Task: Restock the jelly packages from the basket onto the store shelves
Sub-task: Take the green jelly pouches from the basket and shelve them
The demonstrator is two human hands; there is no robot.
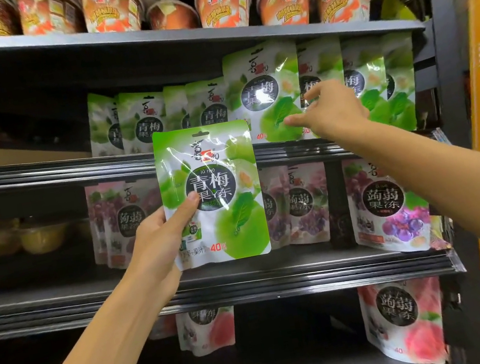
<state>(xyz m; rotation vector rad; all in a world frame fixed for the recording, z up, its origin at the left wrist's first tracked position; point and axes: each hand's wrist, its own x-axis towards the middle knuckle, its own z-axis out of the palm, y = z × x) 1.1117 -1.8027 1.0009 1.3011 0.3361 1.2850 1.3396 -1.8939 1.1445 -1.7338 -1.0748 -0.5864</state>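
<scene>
The left hand (162, 230) gripped a green jelly pouch (211, 194) by its lower left edge, thumb pressed flat on the front, fingers hidden behind. It hung in the air in front of the shelves, not yet placed. It looked light and floppy: glossy film, creased near the top, catching glare, so probably slick. I judged an edge pinch like that one would do, though a hold nearer the middle would stop it sagging.

Up and to the right of that hand, the right hand (329, 111) was spread loose, holding nothing, fingertips touching the front green pouch (265, 94) in the standing row on the middle shelf (38, 172). More green pouches (141, 120) stood further left along that shelf, set back.

Below the right forearm, purple pouches (387, 204) leaned on the next shelf down. Pink pouches (404, 319) sat lowest. Orange cups (223, 3) crowded the top shelf, above both hands. No basket was in view.
</scene>
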